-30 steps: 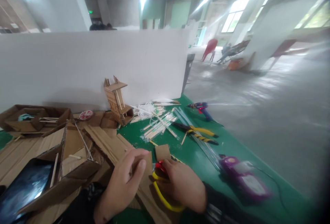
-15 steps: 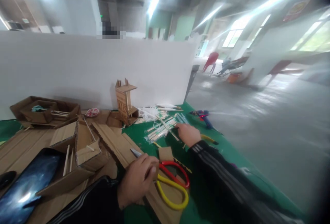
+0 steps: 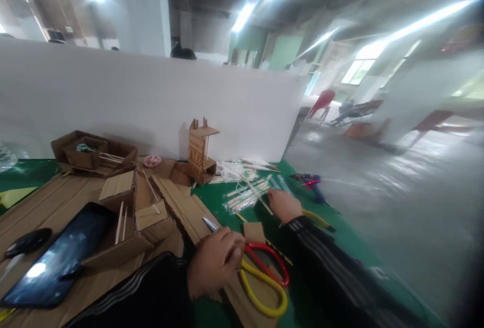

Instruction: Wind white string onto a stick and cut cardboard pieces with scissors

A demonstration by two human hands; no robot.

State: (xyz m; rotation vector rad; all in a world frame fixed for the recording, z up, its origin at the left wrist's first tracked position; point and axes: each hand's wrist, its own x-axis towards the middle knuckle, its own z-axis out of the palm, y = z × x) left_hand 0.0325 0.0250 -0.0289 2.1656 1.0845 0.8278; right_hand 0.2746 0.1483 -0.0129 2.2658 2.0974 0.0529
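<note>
My left hand (image 3: 217,260) is closed around the middle of a pair of scissors. The blade tip juts out past the knuckles, and the scissors' red and yellow handle loops (image 3: 282,295) point to the right over a strip of cardboard (image 3: 240,300). Beyond it, my right hand (image 3: 284,205) has its fingers curled down at the near edge of a pile of thin wooden sticks (image 3: 247,196); its fingertips are hidden, so what they pinch cannot be made out. A small cardboard square (image 3: 254,231) lies between the hands.
Cardboard boxes (image 3: 151,217) and a phone (image 3: 62,255) lie on the left. A cardboard stand (image 3: 197,154) rises before the white partition (image 3: 151,101). At the table's right edge are a glue gun (image 3: 312,183) and a yellow-handled tool (image 3: 319,220).
The whole scene has shifted right in view as the head turned left, bringing more of the phone and left side into sight. Both hands keep nearly the same pose.
</note>
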